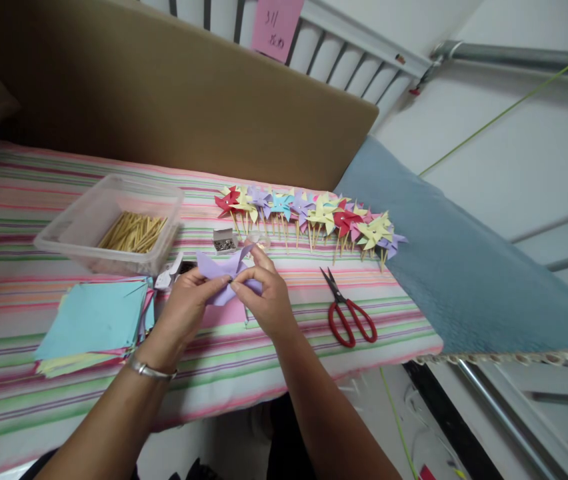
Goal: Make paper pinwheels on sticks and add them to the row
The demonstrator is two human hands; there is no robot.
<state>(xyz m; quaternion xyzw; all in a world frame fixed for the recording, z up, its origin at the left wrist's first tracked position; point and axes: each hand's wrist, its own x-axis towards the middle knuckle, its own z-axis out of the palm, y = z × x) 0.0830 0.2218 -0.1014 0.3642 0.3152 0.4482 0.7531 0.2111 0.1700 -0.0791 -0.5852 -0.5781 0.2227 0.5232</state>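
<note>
Both hands meet over the striped cloth (24,200) and pinch a purple paper piece (219,267), folded into pinwheel-like flaps. My left hand (187,307) grips its left side, with a silver bracelet on the wrist. My right hand (264,297) holds the right side, fingers curled over the centre. Just beyond the hands lie a small open box of pins (225,240) and a row of finished paper pinwheels (309,213) on wooden sticks.
A clear plastic tub of wooden sticks (129,230) stands at the left. A stack of coloured paper squares (94,320), turquoise on top, lies near it. Red-handled scissors (347,310) rest to the right. A cardboard sheet (189,100) stands behind; a blue cloth (464,267) lies right.
</note>
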